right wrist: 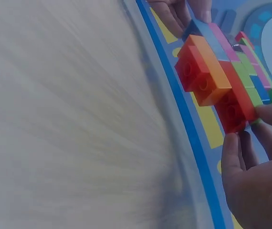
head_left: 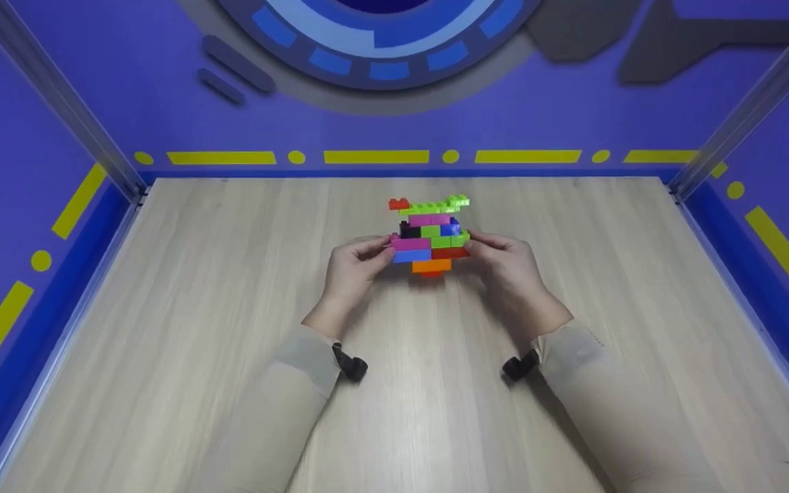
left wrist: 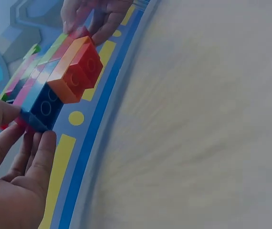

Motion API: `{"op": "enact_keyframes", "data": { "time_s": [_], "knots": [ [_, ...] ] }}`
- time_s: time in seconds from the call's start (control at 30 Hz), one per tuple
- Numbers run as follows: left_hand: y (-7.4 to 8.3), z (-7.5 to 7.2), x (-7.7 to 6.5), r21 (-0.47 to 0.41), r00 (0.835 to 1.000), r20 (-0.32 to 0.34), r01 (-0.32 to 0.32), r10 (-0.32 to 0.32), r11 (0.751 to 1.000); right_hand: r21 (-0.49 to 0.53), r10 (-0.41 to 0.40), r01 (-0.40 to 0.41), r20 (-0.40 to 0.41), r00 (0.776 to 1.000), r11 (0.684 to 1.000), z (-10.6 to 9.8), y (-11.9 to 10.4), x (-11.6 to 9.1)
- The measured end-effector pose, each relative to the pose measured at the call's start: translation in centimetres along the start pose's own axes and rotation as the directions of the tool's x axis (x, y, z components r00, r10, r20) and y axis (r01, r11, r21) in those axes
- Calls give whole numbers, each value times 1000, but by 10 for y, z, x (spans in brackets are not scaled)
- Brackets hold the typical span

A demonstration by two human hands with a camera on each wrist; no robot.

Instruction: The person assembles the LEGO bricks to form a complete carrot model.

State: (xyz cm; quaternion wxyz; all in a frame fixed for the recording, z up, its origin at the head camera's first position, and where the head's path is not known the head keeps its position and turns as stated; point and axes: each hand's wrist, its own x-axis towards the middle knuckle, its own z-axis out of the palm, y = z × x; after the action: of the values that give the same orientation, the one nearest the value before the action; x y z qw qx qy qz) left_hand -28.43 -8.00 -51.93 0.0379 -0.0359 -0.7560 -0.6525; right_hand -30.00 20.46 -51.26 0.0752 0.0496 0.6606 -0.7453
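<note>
Both hands hold one model of stacked toy building bricks [head_left: 430, 233] between them, upright over the table. My left hand [head_left: 357, 270] pinches its left side at the blue brick [left wrist: 41, 102] and the pink brick above it. On the other side my right hand [head_left: 512, 270] grips the end with the red brick [right wrist: 235, 95] and the light green brick. Orange and red bricks form the narrow bottom, and their hollow undersides show in both wrist views. Pink, black, green and blue bricks make up the middle. Along the top runs a light green row with a small red brick [head_left: 399, 204] at its left end.
The wood-grain table [head_left: 230, 383] stretches out beneath the hands. Blue panels with yellow dashes [head_left: 375, 157] wall it at the back and both sides, with metal posts [head_left: 69, 96] in the back corners. A black wrist strap piece [head_left: 352, 366] sticks out from the left sleeve.
</note>
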Motion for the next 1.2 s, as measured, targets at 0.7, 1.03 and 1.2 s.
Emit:
{"op": "enact_keyframes", "data": {
  "time_s": [0.7,1.03,1.2],
  "knots": [
    [-2,6,22,119,993,-12,118,-118,986,-235,62,-71,-49,997,969,12,-4,14],
    [-5,5,23,129,983,7,181,-184,975,-386,41,-53,-39,998,921,14,0,17],
    [-7,4,23,133,980,21,194,-199,972,-398,38,-53,-47,998,916,16,2,19]
  ]
}}
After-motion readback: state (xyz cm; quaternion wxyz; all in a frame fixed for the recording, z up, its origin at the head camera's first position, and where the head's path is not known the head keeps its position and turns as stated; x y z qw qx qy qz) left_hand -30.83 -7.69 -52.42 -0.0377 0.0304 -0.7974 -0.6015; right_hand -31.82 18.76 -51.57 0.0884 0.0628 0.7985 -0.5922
